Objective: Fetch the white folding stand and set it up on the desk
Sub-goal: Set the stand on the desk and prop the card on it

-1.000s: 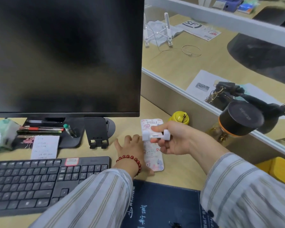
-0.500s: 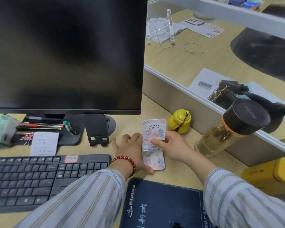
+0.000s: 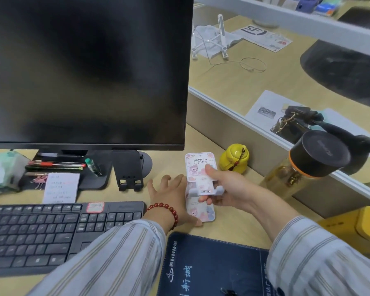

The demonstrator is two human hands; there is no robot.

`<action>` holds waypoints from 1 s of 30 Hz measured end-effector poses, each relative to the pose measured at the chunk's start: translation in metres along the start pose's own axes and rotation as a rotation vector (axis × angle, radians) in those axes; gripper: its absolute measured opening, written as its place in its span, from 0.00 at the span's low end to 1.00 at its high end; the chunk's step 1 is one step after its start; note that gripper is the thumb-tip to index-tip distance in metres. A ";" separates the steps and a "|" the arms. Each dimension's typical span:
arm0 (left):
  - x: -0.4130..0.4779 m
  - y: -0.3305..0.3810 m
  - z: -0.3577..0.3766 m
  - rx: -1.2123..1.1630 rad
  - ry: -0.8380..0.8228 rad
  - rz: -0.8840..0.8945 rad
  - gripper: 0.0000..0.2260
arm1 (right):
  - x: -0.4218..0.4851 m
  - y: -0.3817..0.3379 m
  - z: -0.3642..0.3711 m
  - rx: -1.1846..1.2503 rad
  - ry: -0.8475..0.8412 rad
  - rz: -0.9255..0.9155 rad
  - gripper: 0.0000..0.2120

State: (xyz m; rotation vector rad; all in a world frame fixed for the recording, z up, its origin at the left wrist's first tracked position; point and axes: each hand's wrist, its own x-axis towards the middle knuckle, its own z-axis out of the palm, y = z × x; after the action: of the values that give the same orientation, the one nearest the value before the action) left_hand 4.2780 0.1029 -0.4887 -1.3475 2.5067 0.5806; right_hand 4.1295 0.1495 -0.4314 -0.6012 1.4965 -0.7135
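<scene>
The white folding stand [image 3: 201, 212] has a pink cartoon print and lies on the desk right of the keyboard. Its upper panel [image 3: 198, 165], printed "HAPPY TIMES", is lifted off the base and tilted. My right hand [image 3: 229, 189] grips that panel, thumb on its face and fingers behind it, just above the white lip [image 3: 205, 191]. My left hand [image 3: 169, 195] lies palm down on the desk against the stand's left edge. Its fingers are spread and its thumb touches the near corner of the base.
A large dark monitor [image 3: 88, 71] stands behind, with a black phone stand [image 3: 127, 169] at its foot. A black keyboard [image 3: 51, 229] is on the left. A yellow pot figure [image 3: 233, 158], a black-lidded bottle [image 3: 295, 167] and a glass partition [image 3: 265, 129] are on the right. A dark blue mat [image 3: 212, 263] lies near me.
My right hand has lowered the white lip onto the flat stand and swung the printed panel upward. My left hand has stayed beside the base.
</scene>
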 end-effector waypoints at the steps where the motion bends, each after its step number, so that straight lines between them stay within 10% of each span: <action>1: 0.000 0.000 0.000 0.002 -0.003 0.000 0.48 | -0.001 -0.002 -0.002 -0.090 -0.001 0.007 0.18; 6: 0.000 0.000 0.000 -0.002 -0.007 -0.004 0.48 | -0.009 -0.009 -0.012 -0.401 0.024 -0.131 0.03; 11: 0.000 0.001 -0.001 -0.004 -0.001 -0.004 0.47 | -0.002 -0.003 -0.012 -0.416 0.094 -0.239 0.35; 20: 0.003 -0.001 0.004 0.027 -0.006 -0.009 0.49 | 0.017 0.033 0.014 -0.523 0.518 -0.364 0.17; 30: 0.001 -0.001 0.003 0.067 -0.021 -0.021 0.48 | -0.005 0.008 -0.008 -0.208 0.098 -0.173 0.07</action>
State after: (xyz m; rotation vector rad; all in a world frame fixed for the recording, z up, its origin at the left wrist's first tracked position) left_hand 4.2778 0.1028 -0.4916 -1.3350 2.4690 0.4998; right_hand 4.1220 0.1590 -0.4339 -0.8726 1.6353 -0.7338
